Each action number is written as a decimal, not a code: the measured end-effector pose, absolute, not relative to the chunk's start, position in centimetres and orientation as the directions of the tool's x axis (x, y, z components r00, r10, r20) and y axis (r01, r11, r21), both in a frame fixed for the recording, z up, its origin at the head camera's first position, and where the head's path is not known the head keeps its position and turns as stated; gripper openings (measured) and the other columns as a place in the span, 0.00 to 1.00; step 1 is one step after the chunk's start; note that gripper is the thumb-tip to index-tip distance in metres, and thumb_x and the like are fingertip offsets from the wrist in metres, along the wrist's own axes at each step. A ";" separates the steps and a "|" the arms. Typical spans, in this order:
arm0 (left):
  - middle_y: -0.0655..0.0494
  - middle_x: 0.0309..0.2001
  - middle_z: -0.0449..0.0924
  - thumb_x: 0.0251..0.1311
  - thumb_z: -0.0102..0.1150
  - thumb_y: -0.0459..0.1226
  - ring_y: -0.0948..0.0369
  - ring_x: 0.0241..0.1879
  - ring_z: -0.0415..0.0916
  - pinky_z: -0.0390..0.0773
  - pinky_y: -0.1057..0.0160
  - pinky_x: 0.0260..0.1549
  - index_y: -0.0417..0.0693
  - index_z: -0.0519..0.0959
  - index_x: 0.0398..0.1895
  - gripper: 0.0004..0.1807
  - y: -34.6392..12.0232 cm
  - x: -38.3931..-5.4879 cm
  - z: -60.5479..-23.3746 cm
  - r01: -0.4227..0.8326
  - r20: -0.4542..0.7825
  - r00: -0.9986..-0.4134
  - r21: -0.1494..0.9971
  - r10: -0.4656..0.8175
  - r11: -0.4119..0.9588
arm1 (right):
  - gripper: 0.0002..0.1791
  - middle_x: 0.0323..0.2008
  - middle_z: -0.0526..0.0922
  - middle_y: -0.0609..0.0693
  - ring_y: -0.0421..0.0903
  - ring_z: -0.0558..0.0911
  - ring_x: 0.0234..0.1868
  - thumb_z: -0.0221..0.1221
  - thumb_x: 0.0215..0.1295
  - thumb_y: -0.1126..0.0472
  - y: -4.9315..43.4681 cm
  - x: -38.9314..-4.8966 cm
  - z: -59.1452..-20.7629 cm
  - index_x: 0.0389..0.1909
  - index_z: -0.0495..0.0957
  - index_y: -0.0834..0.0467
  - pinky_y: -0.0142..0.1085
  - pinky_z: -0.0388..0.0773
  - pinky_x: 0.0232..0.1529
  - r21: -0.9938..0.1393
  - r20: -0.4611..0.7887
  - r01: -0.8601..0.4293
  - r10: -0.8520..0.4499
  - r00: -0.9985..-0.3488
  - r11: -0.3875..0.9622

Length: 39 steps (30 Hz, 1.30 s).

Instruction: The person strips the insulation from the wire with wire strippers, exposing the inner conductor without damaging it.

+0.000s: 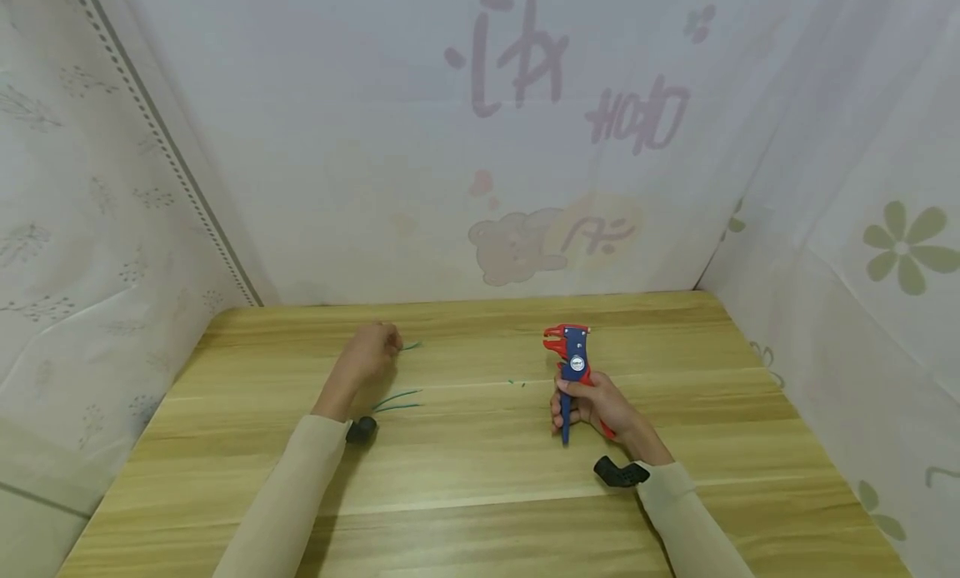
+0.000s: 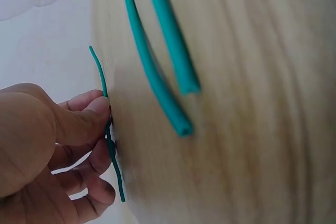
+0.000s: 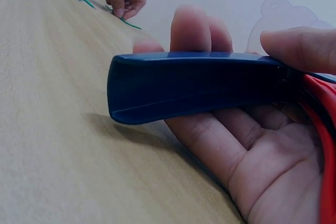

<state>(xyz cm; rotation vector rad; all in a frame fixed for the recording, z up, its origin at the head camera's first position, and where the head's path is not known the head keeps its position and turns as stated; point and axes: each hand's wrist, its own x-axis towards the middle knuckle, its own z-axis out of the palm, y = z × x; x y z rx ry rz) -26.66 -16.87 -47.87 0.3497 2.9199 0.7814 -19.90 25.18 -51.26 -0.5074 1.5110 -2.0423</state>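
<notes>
The downturned left hand (image 1: 370, 351) pinches a green wire (image 2: 113, 153); right hand (image 1: 607, 405) grips pliers (image 1: 574, 346).

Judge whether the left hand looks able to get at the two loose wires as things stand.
Probably yes: the loose wires lie uncovered on the table, close to the left hand, with nothing between. That hand pinches another wire, though, so it may need to release it first.

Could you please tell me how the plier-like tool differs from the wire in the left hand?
The tool is blue and red; the wire is green. The tool is bulky, the wire thin. The right hand grips the tool; the left hand pinches the wire. Both are held.
</notes>
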 end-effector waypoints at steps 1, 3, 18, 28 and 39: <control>0.42 0.45 0.84 0.64 0.56 0.22 0.46 0.47 0.82 0.83 0.47 0.48 0.40 0.82 0.41 0.09 -16.9 -26.6 -47.9 0.186 -0.045 -0.969 0.506 0.241 0.842 | 0.18 0.34 0.85 0.51 0.47 0.88 0.33 0.45 0.83 0.62 25.2 -19.9 -51.3 0.59 0.57 0.74 0.50 0.88 0.44 -0.954 -0.022 0.204 -0.624 -0.781 -0.221; 0.42 0.47 0.85 0.63 0.55 0.22 0.45 0.50 0.83 0.83 0.46 0.50 0.41 0.81 0.42 0.10 -16.9 -26.6 -47.9 0.170 -0.061 -0.970 0.519 0.235 0.838 | 0.18 0.34 0.85 0.51 0.47 0.89 0.33 0.45 0.83 0.63 25.2 -20.0 -51.3 0.59 0.57 0.75 0.50 0.88 0.44 -0.953 -0.024 0.206 -0.622 -0.783 -0.223; 0.38 0.46 0.82 0.58 0.55 0.18 0.44 0.47 0.81 0.83 0.46 0.50 0.32 0.82 0.47 0.15 -16.9 -25.4 -47.4 0.244 0.057 -0.964 0.568 0.258 0.786 | 0.18 0.34 0.86 0.51 0.47 0.89 0.33 0.45 0.83 0.63 25.3 -20.0 -51.3 0.58 0.57 0.74 0.50 0.88 0.44 -0.949 -0.018 0.209 -0.624 -0.781 -0.234; 0.39 0.45 0.85 0.60 0.60 0.20 0.43 0.47 0.83 0.83 0.45 0.51 0.33 0.82 0.44 0.10 -16.3 -24.6 -47.5 0.336 0.179 -0.941 0.585 0.286 0.738 | 0.19 0.34 0.86 0.51 0.47 0.89 0.33 0.47 0.82 0.61 25.2 -19.7 -51.1 0.58 0.59 0.74 0.48 0.88 0.44 -0.955 -0.036 0.210 -0.622 -0.782 -0.209; 0.41 0.43 0.87 0.64 0.62 0.23 0.49 0.42 0.83 0.84 0.49 0.45 0.35 0.82 0.42 0.06 -15.6 -23.6 -47.5 0.382 0.236 -0.924 0.616 0.301 0.689 | 0.15 0.34 0.86 0.52 0.48 0.88 0.32 0.47 0.82 0.62 25.1 -19.6 -51.1 0.54 0.62 0.73 0.48 0.88 0.43 -0.957 -0.025 0.201 -0.634 -0.773 -0.207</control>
